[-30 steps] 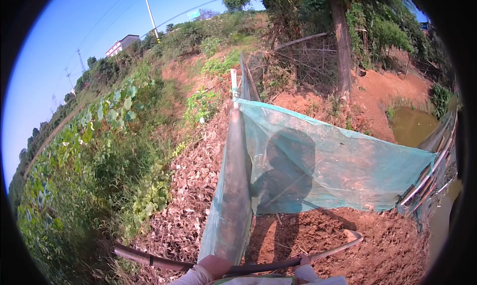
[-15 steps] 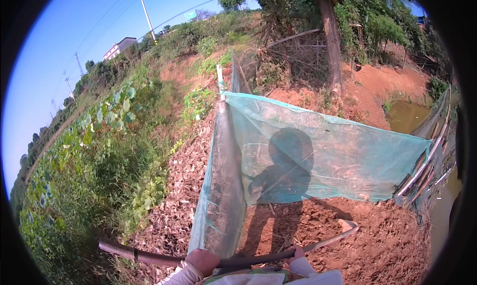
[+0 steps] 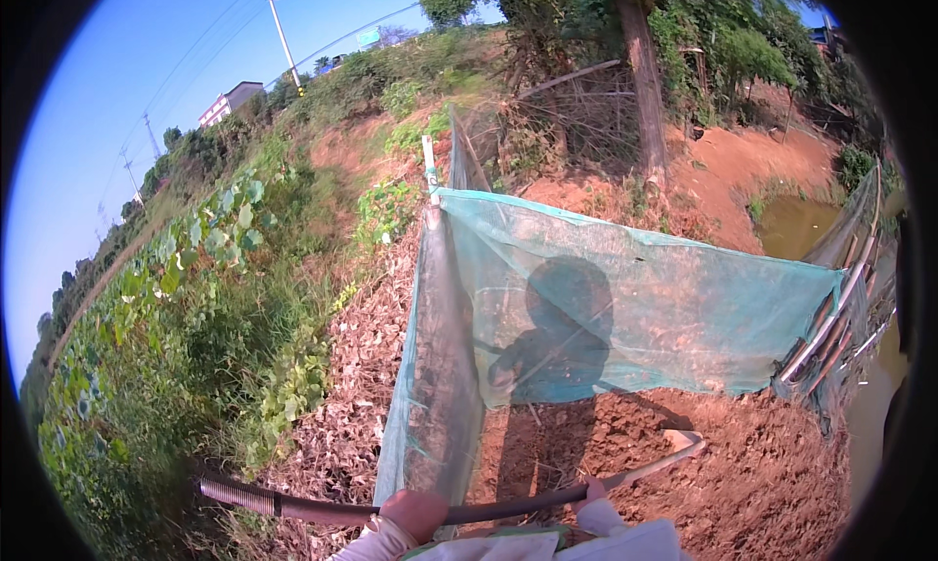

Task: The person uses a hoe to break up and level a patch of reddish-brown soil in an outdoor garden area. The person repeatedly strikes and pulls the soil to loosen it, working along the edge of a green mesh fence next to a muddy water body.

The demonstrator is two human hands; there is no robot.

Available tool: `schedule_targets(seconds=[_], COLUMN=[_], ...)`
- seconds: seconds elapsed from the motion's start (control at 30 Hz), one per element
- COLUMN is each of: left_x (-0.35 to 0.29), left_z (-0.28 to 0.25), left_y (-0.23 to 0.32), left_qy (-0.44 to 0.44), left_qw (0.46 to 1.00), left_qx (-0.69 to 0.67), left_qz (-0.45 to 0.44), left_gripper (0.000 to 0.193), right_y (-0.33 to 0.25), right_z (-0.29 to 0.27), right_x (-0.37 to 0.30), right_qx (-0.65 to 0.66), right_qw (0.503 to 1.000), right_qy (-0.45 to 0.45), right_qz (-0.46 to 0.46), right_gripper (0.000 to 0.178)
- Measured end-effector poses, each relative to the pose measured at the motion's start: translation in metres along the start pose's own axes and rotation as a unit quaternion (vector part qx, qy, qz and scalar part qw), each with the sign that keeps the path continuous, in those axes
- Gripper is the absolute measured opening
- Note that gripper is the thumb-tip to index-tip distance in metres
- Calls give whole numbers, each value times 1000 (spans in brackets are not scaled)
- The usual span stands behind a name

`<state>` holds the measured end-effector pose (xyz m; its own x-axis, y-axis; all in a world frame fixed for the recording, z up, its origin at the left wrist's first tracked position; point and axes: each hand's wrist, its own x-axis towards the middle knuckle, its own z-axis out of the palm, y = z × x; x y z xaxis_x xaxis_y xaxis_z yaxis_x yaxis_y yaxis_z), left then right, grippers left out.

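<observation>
Red clods [image 3: 752, 473] near right, a teal net [image 3: 664, 317] strung behind them, dry leaves [image 3: 332, 419] and green plants [image 3: 225, 336] to the left. One long tool [image 3: 518, 508] lies across the near edge, long axis roughly left-right with a slight sag mid-span, black ribbed end pointing left over the weeds, pale bent end pointing right and a bit farther out over the clods; can't tell if that end touches. Left hand [image 3: 414, 515] wraps the shaft near its middle, right hand [image 3: 592, 494] is closed round it farther right, fingers mostly hidden.
</observation>
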<state>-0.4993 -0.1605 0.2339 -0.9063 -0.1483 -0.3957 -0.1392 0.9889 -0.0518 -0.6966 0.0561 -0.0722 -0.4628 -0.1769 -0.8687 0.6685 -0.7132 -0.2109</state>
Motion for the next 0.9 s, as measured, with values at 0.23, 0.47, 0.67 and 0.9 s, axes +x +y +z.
schedule_targets(seconds=[0.23, 0.47, 0.67, 0.9], left_x=[-20, -28, -72, -152], left_z=[67, 127, 116, 47], left_y=[-16, -33, -33, -113], left_qy=[-6, -65, -51, -181], left_qw=[997, 990, 991, 983], left_qx=[11, -63, -31, 24], left_qz=[71, 113, 116, -30], left_gripper=[12, 12, 11, 24], right_y=[19, 47, 74, 171], right_z=[-42, -70, -102, -48], right_x=[35, 34, 17, -95], right_qx=[-54, -20, -42, -39], right_qw=[998, 997, 997, 996], right_qy=[2, 55, 3, 3], right_qz=[-35, -47, -68, 77], right_gripper=[14, 16, 16, 24])
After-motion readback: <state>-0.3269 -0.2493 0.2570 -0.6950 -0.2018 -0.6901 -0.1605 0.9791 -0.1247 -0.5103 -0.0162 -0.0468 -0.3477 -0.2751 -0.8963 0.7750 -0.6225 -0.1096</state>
